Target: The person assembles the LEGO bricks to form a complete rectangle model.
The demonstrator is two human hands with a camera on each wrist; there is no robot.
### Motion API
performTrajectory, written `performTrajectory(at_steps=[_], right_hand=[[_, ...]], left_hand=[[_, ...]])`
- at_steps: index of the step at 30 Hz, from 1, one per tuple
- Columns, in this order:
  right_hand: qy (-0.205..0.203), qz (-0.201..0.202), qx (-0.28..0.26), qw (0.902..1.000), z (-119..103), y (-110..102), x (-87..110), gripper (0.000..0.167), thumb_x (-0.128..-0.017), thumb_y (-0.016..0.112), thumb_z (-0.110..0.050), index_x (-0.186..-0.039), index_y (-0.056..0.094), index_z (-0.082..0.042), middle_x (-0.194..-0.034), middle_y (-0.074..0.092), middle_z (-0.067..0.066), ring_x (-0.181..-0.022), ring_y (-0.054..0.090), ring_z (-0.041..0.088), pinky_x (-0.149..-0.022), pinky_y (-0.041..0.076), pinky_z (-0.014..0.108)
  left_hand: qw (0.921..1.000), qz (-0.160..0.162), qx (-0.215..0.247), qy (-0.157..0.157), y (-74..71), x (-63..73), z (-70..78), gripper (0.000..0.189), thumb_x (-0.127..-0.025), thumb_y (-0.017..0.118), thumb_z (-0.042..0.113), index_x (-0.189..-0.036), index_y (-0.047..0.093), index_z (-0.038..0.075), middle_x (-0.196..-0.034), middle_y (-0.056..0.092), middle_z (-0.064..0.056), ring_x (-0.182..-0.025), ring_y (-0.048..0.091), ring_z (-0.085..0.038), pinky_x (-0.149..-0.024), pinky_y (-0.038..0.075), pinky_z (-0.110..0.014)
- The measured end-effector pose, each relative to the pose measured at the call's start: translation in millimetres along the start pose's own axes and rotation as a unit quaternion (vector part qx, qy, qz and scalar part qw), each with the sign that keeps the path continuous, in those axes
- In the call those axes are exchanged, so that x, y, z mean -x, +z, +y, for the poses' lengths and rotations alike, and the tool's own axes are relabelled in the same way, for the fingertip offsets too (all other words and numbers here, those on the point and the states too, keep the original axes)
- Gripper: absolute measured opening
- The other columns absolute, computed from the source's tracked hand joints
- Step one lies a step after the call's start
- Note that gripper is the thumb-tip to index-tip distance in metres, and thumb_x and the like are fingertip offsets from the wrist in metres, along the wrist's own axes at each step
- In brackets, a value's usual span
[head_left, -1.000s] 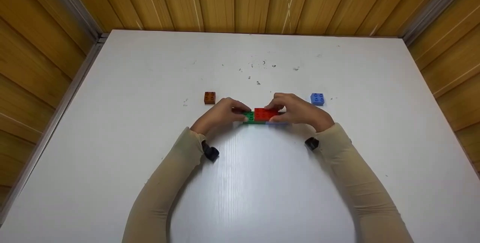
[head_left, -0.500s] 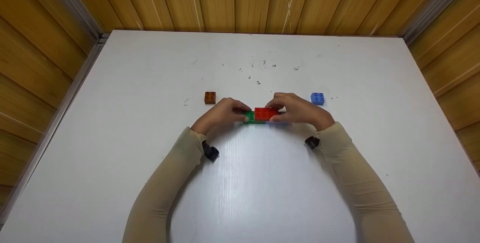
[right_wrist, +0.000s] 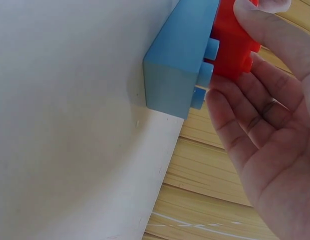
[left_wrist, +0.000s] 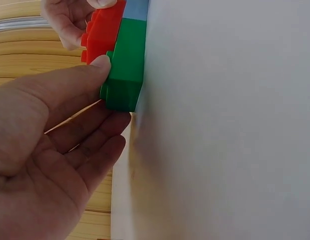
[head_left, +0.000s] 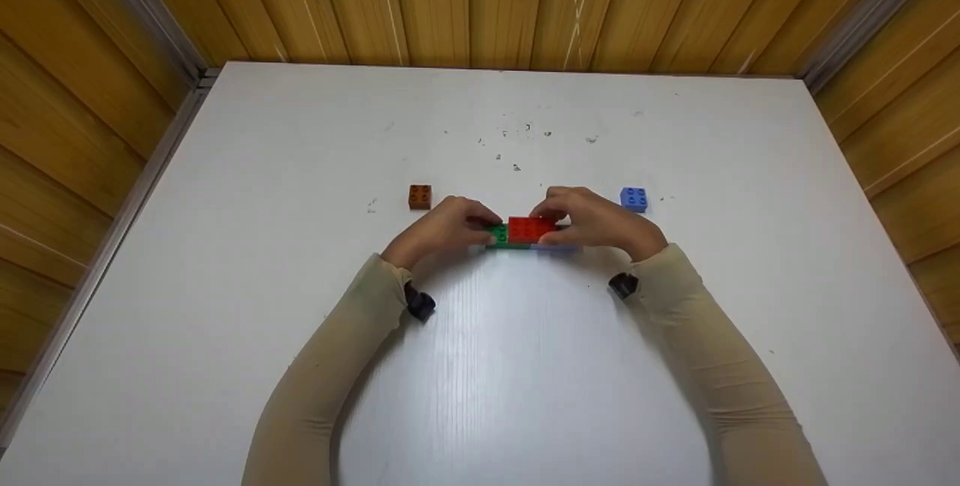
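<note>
A green toy brick (left_wrist: 128,60) and a light blue toy brick (right_wrist: 177,70) stand end to end on the table. Across their joint lies a red toy brick (head_left: 529,229), its studs facing up. My left hand (head_left: 450,227) pinches the green brick near its outer end, thumb against the near side. With thumb and fingers, my right hand (head_left: 596,223) grips the red brick from its right end. In the right wrist view, the blue brick's outer studs show beside the red brick. Whether the red brick is pressed fully down, I cannot tell.
On the white table (head_left: 480,396), a small brown brick (head_left: 420,197) sits beyond my left hand. A small blue brick (head_left: 634,199) lies behind my right wrist. Dark specks mark the far part of the tabletop, and wood-look panels (head_left: 465,6) rise behind it.
</note>
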State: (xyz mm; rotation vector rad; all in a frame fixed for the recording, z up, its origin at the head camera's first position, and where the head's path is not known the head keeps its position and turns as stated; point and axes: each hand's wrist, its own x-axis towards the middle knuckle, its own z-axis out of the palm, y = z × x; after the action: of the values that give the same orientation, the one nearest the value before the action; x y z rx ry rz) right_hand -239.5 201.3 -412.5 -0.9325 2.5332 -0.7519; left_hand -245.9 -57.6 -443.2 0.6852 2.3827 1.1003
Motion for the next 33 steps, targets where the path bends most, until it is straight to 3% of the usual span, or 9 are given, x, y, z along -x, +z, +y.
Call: performTrajectory(at_steps=[13, 21, 28, 33], right_hand=[[0.012, -0.001, -0.002, 0.9999, 0, 1, -1.5, 0.037, -0.083, 0.076, -0.020, -0.116, 0.068, -0.005, -0.104, 0.061, 0.006, -0.103, 0.062, 0.022, -0.094, 0.052, 0.039], [0.022, -0.001, -0.018, 0.9996, -1, 2, -1.9, 0.036, -0.084, 0.075, -0.019, -0.116, 0.068, -0.006, -0.106, 0.061, 0.006, -0.105, 0.062, 0.023, -0.096, 0.051, 0.040], [0.013, 0.007, -0.017, 0.9998, 0, 2, 0.2, 0.035, -0.083, 0.076, -0.018, -0.114, 0.069, -0.005, -0.104, 0.061, 0.006, -0.102, 0.062, 0.023, -0.093, 0.052, 0.040], [0.016, 0.007, -0.016, 0.9997, 2, 3, 0.8, 0.034, -0.083, 0.076, -0.017, -0.114, 0.068, -0.005, -0.104, 0.061, 0.006, -0.103, 0.063, 0.023, -0.094, 0.052, 0.041]], left_hand=[[0.9995, -0.003, -0.031, 0.004, -6.4, 3.3, 4.4, 0.033, -0.090, 0.067, 0.014, -0.122, 0.066, 0.008, -0.122, 0.066, -0.006, -0.113, 0.060, -0.020, -0.100, 0.048, -0.034], [0.9983, 0.017, -0.056, 0.005, -13.5, 7.3, 3.0, 0.034, -0.093, 0.062, 0.015, -0.127, 0.063, 0.010, -0.128, 0.063, -0.004, -0.123, 0.054, -0.021, -0.107, 0.041, -0.038], [0.9941, 0.044, -0.094, 0.031, -23.7, 11.5, 3.1, 0.035, -0.093, 0.062, 0.014, -0.127, 0.062, 0.006, -0.130, 0.062, -0.008, -0.127, 0.051, -0.024, -0.110, 0.038, -0.040], [0.9934, 0.050, -0.102, 0.016, -32.8, 14.7, 1.6, 0.038, -0.092, 0.064, 0.015, -0.129, 0.060, 0.006, -0.133, 0.059, -0.009, -0.130, 0.048, -0.026, -0.112, 0.035, -0.042]])
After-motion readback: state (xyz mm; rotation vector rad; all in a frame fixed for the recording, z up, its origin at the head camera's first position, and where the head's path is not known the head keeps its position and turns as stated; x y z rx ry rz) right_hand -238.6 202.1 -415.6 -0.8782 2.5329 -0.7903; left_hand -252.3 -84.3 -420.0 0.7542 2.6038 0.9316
